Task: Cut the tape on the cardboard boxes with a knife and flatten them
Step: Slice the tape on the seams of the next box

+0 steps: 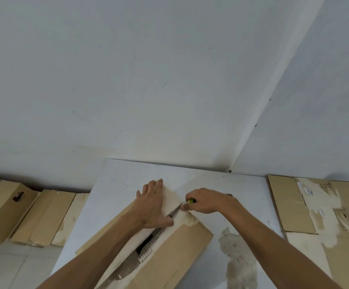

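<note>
Cardboard box [169, 245], light and stiff, lies on the white surface [242, 184]. Left hand [152, 205] presses flat on the flap; right hand [207, 202] clenches the knife [179, 207] at the tape seam. Brace beside the seam.

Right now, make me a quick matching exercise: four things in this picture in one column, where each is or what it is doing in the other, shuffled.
1. left hand
2. right hand
3. flattened cardboard
4. boxes on the floor

A. along the wall, left of the table
B. pressing flat on the box top
C. holding the knife at the seam
D. lying at the table's right

Pairs: 1-B, 2-C, 3-D, 4-A
</note>
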`<state>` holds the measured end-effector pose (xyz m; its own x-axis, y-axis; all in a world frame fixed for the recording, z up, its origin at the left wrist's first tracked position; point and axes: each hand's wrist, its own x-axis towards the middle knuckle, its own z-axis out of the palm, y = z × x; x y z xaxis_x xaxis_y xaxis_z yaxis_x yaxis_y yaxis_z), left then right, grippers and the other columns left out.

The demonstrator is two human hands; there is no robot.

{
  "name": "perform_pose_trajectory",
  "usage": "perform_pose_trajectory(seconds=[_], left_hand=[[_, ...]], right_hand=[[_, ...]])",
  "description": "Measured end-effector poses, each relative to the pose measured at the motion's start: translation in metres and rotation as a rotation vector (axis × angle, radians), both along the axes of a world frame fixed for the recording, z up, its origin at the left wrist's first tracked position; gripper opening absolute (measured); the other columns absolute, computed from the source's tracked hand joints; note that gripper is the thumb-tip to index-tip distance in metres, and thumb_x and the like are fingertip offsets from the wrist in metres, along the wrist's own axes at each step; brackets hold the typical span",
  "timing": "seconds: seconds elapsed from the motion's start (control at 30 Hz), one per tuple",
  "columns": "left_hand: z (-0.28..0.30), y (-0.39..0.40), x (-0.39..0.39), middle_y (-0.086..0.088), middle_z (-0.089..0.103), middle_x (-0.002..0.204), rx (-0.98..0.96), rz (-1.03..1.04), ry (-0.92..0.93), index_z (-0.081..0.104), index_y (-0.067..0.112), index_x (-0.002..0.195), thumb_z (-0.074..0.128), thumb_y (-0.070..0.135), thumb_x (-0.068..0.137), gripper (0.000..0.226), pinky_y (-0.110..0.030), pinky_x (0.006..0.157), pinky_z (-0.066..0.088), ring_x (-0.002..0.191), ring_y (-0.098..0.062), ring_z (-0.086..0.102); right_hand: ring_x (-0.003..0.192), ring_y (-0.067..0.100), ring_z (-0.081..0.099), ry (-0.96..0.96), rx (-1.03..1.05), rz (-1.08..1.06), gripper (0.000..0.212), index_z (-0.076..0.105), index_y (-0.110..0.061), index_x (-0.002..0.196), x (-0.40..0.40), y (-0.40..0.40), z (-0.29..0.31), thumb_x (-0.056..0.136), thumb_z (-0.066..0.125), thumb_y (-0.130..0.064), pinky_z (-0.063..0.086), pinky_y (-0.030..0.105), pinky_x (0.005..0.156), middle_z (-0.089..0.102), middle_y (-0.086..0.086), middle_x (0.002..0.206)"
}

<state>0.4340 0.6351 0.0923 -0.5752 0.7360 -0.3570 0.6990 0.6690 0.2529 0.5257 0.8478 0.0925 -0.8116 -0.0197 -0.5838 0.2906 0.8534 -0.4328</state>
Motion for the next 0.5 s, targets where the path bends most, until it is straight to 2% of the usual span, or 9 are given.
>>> perform_pose_trajectory(seconds=[0.2, 0.3, 0.4, 0.5], left_hand=[[0.006, -0.005, -0.014, -0.005, 0.024, 0.151, 0.065, 0.019, -0.088, 0.007, 0.009, 0.159, 0.070, 0.066, 0.057, 0.133, -0.044, 0.115, 0.035, 0.139, -0.028, 0.029], [0.008, -0.009, -0.013, 0.001, 0.028, 0.145, 0.098, 0.016, -0.125, 0.012, 0.013, 0.157, 0.072, 0.062, 0.058, 0.126, -0.036, 0.107, 0.040, 0.135, -0.023, 0.032], [0.009, -0.011, -0.003, 0.002, 0.029, 0.148, 0.121, -0.006, -0.137, 0.008, 0.015, 0.159, 0.069, 0.066, 0.065, 0.123, -0.038, 0.108, 0.041, 0.137, -0.021, 0.032], [0.015, -0.006, -0.008, -0.001, 0.034, 0.157, 0.163, 0.128, -0.198, 0.012, 0.016, 0.163, 0.056, 0.078, 0.061, 0.127, -0.040, 0.114, 0.037, 0.143, -0.022, 0.036]], right_hand=[[0.071, 0.012, 0.051, 0.007, -0.109, -0.053, 0.050, 0.072, -0.019, 0.097, -0.009, 0.010, 0.005, 0.095, 0.056, -0.066, 0.037, 0.030, 0.066, 0.056, -0.004, 0.080], [0.079, 0.015, 0.057, 0.063, -0.061, -0.117, 0.045, 0.071, -0.019, 0.098, -0.010, 0.020, 0.005, 0.101, 0.052, -0.060, 0.042, 0.030, 0.069, 0.064, 0.000, 0.093], [0.083, 0.017, 0.060, 0.084, 0.047, -0.167, 0.046, 0.070, -0.016, 0.099, -0.008, 0.052, 0.021, 0.104, 0.049, -0.057, 0.045, 0.032, 0.074, 0.065, 0.001, 0.096], [0.089, 0.020, 0.060, 0.028, 0.069, -0.196, 0.053, 0.068, -0.012, 0.107, -0.010, 0.058, 0.040, 0.106, 0.041, -0.058, 0.042, 0.033, 0.075, 0.064, 0.003, 0.100]])
